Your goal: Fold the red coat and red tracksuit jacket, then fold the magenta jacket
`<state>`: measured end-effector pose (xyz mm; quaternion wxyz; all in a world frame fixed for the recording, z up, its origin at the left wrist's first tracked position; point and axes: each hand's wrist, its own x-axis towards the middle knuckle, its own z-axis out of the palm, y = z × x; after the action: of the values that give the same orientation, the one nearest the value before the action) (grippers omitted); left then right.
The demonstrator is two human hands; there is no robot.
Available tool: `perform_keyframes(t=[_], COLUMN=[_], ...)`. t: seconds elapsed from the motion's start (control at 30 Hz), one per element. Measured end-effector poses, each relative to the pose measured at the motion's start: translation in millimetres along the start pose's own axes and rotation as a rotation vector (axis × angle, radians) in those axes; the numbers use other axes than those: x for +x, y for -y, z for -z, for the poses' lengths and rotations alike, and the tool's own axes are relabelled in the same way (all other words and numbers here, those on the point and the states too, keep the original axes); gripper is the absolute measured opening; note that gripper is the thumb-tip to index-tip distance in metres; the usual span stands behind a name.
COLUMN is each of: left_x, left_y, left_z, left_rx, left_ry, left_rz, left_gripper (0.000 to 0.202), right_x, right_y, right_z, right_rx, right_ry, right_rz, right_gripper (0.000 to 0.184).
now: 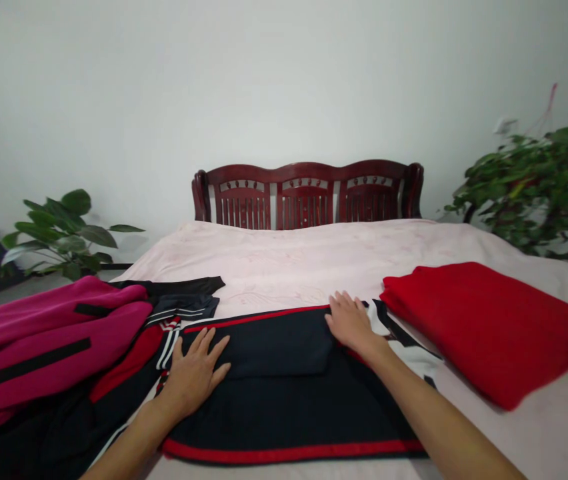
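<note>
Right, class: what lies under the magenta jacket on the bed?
A dark garment with red and white trim, under the person's left hand, runs out from beneath the magenta jacket. How far it extends under the jacket, and anything else there, is covered.

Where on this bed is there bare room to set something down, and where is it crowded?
Bare pale bedspread shows between the navy garment and the wooden headboard, and below the folded red cloth. Crowded at left, where the magenta jacket overlaps dark clothing.
</note>
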<state>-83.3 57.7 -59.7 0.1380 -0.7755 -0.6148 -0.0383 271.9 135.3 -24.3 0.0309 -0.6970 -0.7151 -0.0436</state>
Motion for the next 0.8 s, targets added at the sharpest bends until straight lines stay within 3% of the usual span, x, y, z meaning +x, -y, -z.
perform_keyframes(t=[0.07, 0.17, 0.33, 0.5, 0.6, 0.67, 0.73, 0.8], left_x=[0, 0, 0, -8, -33, -59, -89, -117], left_y=[1, 5, 18, 41, 55, 61, 60, 54], left_z=[-0.6, -2.2, -5.1, -2.5, 2.2, 6.6, 11.5, 15.8], left_rx=[-0.005, -0.029, -0.187, -0.593, -0.829, -0.856, -0.787, -0.67], left_ry=[0.004, 0.011, 0.042, 0.03, -0.059, -0.162, -0.228, -0.247], left_rz=[-0.003, -0.016, -0.039, -0.017, 0.11, 0.185, 0.153, 0.044], left_gripper=[0.051, 0.051, 0.051, 0.041, 0.041, 0.04, 0.036, 0.03], right_x=[-24, -57, -66, -62, -73, -88, -110, -137], right_y=[30, 56, 36, 9, -3, -9, -11, -9], right_z=[3, -8, -33, -36, -33, -28, -21, -13], right_rx=[0.13, 0.223, 0.188, 0.123, 0.077, 0.081, 0.138, 0.23], right_ry=[-0.104, -0.061, -0.051, -0.074, -0.128, -0.17, -0.216, -0.242], right_rz=[0.198, 0.408, 0.283, 0.162, 0.079, 0.049, 0.108, 0.255], right_gripper=[0.061, 0.062, 0.063, 0.059, 0.054, 0.051, 0.047, 0.045])
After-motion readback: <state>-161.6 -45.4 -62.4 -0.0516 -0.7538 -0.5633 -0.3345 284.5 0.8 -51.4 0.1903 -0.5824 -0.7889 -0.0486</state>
